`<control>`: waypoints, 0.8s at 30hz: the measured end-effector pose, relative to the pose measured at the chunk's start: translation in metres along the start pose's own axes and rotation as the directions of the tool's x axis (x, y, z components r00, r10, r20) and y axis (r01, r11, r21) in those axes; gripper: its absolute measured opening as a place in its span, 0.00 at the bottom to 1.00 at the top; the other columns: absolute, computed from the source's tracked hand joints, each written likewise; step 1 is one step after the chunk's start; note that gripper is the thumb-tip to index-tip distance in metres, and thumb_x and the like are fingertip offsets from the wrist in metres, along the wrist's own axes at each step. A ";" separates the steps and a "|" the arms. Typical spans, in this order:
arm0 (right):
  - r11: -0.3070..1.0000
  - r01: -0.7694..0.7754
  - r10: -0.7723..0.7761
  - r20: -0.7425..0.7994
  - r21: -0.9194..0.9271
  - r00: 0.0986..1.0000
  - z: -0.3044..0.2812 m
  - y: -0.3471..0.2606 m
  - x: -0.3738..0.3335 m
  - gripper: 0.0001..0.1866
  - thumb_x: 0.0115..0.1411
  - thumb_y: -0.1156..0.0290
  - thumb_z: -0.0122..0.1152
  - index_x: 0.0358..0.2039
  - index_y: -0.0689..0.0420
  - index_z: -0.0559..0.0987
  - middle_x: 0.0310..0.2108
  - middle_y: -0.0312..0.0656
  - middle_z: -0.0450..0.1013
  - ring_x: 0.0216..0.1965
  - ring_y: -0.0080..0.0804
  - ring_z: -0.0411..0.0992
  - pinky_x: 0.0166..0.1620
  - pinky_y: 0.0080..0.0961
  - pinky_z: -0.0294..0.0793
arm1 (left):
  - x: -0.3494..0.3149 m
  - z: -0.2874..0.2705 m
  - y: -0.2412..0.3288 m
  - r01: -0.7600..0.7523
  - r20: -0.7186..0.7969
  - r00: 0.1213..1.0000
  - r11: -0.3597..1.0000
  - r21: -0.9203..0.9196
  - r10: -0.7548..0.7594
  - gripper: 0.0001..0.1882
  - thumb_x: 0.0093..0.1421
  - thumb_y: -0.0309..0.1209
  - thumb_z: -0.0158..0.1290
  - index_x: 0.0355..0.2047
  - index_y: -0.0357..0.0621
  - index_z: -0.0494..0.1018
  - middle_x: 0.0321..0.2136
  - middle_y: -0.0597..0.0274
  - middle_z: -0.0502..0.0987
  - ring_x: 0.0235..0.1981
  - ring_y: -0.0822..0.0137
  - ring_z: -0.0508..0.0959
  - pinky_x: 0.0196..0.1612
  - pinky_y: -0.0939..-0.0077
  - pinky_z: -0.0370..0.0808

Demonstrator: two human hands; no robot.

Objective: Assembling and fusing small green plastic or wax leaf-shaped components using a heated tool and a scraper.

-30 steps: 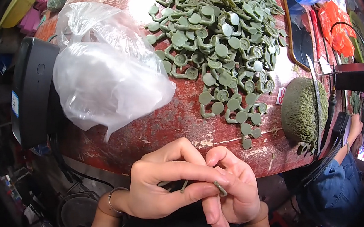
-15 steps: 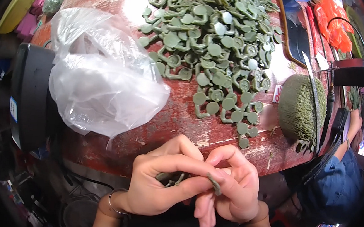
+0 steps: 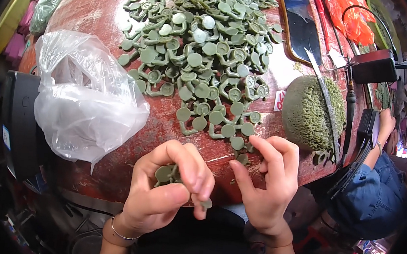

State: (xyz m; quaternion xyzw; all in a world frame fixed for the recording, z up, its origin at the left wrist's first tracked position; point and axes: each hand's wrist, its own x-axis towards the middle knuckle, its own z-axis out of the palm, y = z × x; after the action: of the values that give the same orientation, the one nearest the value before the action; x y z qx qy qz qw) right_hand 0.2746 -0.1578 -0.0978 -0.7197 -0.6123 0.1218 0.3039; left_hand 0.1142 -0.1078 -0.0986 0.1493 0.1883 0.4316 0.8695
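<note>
A big heap of small green pieces (image 3: pixel 206 49), round discs joined by short bars, lies on the red table. My left hand (image 3: pixel 165 192) is curled around a few such green pieces (image 3: pixel 164 173). A bit of green also shows below its fingertips. My right hand (image 3: pixel 274 183) is empty, with thumb and fingers apart. It is beside the near tip of the heap, its thumb close to the nearest green pieces (image 3: pixel 242 158). The gap between my two hands shows bare table.
Left of the heap sits a crumpled clear plastic bag (image 3: pixel 88 106), beside a black box (image 3: pixel 20 119). To the right are a rough green block (image 3: pixel 308 112) with a long metal file (image 3: pixel 326 97) across it, a phone (image 3: pixel 299 26) and an orange bag (image 3: pixel 351 16). Another person's arm (image 3: pixel 381 137) shows far right.
My hands, together half a second ago, have parted. The right has let go and opened toward the heap; the left keeps its green pieces. The whole view has shifted slightly.
</note>
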 end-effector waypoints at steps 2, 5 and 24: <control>0.999 -0.009 0.009 0.003 0.035 1.000 -0.001 0.001 0.001 0.25 0.40 0.77 0.70 0.42 0.60 0.74 0.36 0.44 0.65 0.29 0.34 0.69 0.27 0.26 0.71 | 0.003 0.004 0.003 0.090 -0.069 0.994 0.996 0.024 -0.088 0.06 0.53 0.21 0.51 0.31 0.37 0.66 0.25 0.60 0.67 0.26 0.71 0.71 0.21 0.84 0.73; 0.994 -0.027 0.025 0.021 0.102 0.999 -0.003 0.001 0.002 0.25 0.40 0.77 0.70 0.42 0.60 0.74 0.36 0.44 0.65 0.29 0.35 0.70 0.27 0.26 0.71 | 0.003 0.013 0.001 0.104 -0.162 0.985 0.944 0.313 -0.055 0.08 0.51 0.15 0.53 0.31 0.36 0.69 0.23 0.64 0.68 0.22 0.78 0.71 0.18 0.87 0.69; 0.945 0.152 -0.122 -0.119 0.290 0.985 -0.013 0.027 -0.013 0.19 0.43 0.87 0.64 0.38 0.63 0.76 0.31 0.43 0.71 0.26 0.27 0.70 0.24 0.17 0.70 | 0.005 0.015 0.004 0.106 -0.293 0.956 0.933 0.343 -0.001 0.08 0.53 0.23 0.47 0.33 0.35 0.62 0.29 0.50 0.68 0.27 0.62 0.76 0.22 0.76 0.79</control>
State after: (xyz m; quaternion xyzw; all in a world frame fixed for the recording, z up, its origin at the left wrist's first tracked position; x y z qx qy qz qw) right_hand 0.3002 -0.1759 -0.1059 -0.6263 -0.6197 0.1553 0.4467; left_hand 0.1208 -0.1033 -0.0841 0.2343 0.3915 0.3833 0.8031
